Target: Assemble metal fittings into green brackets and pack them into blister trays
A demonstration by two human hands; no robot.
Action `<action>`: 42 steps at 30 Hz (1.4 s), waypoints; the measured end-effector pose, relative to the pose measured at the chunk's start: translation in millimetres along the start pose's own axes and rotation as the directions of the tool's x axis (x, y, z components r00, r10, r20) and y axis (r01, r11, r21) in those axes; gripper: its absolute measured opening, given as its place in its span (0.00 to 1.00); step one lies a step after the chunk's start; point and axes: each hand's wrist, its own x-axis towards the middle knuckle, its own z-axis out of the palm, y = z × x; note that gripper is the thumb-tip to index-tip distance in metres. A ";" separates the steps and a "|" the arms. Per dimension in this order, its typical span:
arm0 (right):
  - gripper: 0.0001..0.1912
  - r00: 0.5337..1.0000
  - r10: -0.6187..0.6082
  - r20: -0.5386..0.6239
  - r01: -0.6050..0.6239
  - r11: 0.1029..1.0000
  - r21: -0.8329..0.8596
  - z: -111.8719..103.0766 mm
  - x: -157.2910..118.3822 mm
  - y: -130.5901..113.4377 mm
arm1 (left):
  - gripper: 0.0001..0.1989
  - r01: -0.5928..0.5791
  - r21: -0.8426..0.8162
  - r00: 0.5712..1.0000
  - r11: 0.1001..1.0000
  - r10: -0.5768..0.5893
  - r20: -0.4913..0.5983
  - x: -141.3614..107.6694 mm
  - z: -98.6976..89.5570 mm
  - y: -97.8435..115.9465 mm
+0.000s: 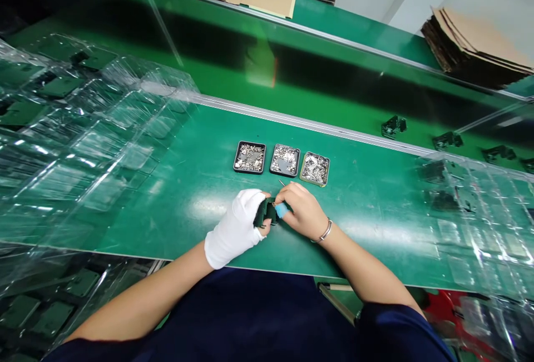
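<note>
One white-gloved left hand grips a boxy dark-green part near the green surface's front edge; the right hand pinches a slim metal tool, seemingly fine work needing steadiness.

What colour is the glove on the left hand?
The glove is white, best seen in the head view.

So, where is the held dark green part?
In the head view, the dark green part is just below centre, in the left hand, beside the right hand, below the small trays.
</note>
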 end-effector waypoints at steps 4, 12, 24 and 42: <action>0.09 0.993 0.109 -0.053 -0.107 0.993 0.044 2.5 -2.0 -3.8 | 0.22 0.108 -0.098 0.993 0.989 -0.102 0.063 -1.9 -0.9 -2.1; 0.15 0.994 0.095 0.062 -0.098 0.994 0.054 7.0 -4.3 -10.6 | 0.07 0.085 0.055 0.928 0.995 -0.100 0.359 21.4 -32.1 0.0; 0.15 0.985 0.068 0.159 -0.060 0.997 -0.058 12.4 -0.3 -17.6 | 0.06 -0.015 0.255 0.938 0.967 -0.074 0.338 26.8 -28.4 4.6; 0.10 0.932 0.349 0.100 -0.330 0.929 -0.169 5.5 1.4 20.4 | 0.29 0.183 0.043 0.960 0.982 -0.188 0.209 -4.5 -20.9 -9.8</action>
